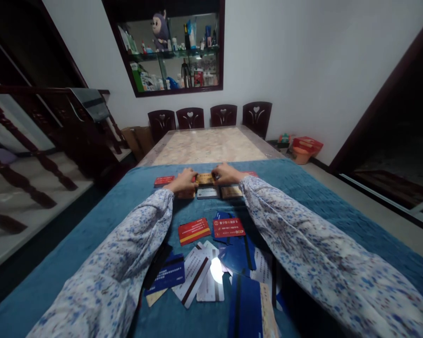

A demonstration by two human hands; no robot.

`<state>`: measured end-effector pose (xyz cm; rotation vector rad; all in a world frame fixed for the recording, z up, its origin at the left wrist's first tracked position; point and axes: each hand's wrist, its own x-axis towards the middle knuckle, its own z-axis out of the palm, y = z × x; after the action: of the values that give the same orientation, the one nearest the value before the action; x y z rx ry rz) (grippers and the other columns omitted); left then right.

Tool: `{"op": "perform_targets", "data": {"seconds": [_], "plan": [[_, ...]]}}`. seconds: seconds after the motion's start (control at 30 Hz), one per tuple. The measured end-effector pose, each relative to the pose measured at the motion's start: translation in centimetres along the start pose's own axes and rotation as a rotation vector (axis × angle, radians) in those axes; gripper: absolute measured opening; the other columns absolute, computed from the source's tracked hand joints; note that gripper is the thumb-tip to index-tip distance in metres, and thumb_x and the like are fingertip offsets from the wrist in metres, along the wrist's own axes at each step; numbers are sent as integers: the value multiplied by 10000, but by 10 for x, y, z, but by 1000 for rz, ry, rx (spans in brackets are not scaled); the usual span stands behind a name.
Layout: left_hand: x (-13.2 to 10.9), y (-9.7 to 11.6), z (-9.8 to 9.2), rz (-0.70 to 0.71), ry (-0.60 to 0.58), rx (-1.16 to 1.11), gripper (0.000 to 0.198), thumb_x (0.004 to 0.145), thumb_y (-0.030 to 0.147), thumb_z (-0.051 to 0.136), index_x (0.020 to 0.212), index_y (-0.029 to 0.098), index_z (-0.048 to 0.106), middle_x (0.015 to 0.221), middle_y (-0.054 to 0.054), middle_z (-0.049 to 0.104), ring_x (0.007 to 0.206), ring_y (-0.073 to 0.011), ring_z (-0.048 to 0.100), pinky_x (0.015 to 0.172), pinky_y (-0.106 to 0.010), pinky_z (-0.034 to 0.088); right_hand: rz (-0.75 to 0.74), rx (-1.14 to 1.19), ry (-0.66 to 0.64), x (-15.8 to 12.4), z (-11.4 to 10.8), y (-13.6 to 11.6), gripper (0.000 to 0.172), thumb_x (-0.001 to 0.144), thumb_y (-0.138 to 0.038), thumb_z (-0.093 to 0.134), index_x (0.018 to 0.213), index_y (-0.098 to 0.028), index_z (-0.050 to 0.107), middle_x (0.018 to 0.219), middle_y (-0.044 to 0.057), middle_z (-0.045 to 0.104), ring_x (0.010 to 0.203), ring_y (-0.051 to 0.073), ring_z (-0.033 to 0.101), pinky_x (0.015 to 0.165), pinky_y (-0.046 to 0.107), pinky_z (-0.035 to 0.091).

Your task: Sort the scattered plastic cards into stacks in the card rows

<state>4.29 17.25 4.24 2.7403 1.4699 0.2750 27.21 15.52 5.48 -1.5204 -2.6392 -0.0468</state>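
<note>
A gold card lies in the far row of cards on the blue cloth. My left hand has its curled fingers closed at the card's left end. At the right end, my right hand is closed with its fingertips on the card's edge. Just nearer to me is a white card, with another gold card to its right. A red card lies left of my left hand. Cards beneath both hands are partly hidden.
Loose cards lie in front of me: a red card, a red card with white print, white striped cards and blue cards. The blue cloth covers the near table. Chairs stand beyond the far end.
</note>
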Motion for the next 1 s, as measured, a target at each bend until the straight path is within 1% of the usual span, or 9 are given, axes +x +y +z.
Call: {"op": "perform_targets", "data": {"seconds": [0.1,0.2,0.3,0.4,0.6,0.8,0.9,1.0], "plan": [[6,2,-3,-32,-15,43,440,768,258,686,1201,186,708,1207,-124,652,1180,-320,569,958,-384,509,52,-7,-12,4,-2,0,332,787,-331,756,1087,-192,786,1158,140,733,1135,322,605,838,328,486],[12,7,-5,-88,-66,71,451,789,275,670,1231,187,699,1299,-130,628,1248,-341,537,984,-403,505,93,-4,-34,7,-4,-1,358,801,-348,743,1127,-207,782,1216,146,709,1210,348,570,862,344,494],[16,11,-7,-126,-126,84,469,814,285,647,1272,188,679,1371,-128,601,1293,-347,508,1024,-427,490,117,0,-78,8,-6,-1,362,817,-342,719,1148,-210,781,1261,150,688,1249,363,548,906,366,493],[20,13,-6,-135,-161,91,475,831,299,629,1292,194,668,1408,-126,582,1320,-346,490,1054,-444,475,136,11,-108,11,-5,0,377,820,-327,707,1174,-220,776,1294,150,678,1268,377,532,921,385,497],[24,10,0,-142,-181,79,450,830,303,627,1263,196,681,1396,-128,600,1329,-344,490,1063,-456,471,140,20,-135,17,1,5,382,804,-337,705,1166,-240,776,1332,128,669,1297,386,508,934,404,497],[26,3,4,-107,-188,56,399,806,294,619,1179,189,712,1331,-117,634,1287,-321,519,1055,-406,477,118,24,-145,20,4,7,359,799,-345,701,1129,-227,778,1313,123,689,1276,383,525,924,415,503],[26,2,5,-104,-196,56,419,806,298,614,1201,192,703,1306,-109,641,1286,-310,514,1069,-397,466,111,33,-148,21,5,7,380,801,-332,697,1159,-225,764,1306,121,695,1264,374,539,918,412,506],[25,2,5,-101,-202,57,448,812,301,604,1240,202,690,1326,-111,623,1298,-312,502,1081,-410,457,105,30,-147,20,5,7,388,795,-322,695,1166,-227,760,1299,121,698,1255,369,545,912,408,508]]}}
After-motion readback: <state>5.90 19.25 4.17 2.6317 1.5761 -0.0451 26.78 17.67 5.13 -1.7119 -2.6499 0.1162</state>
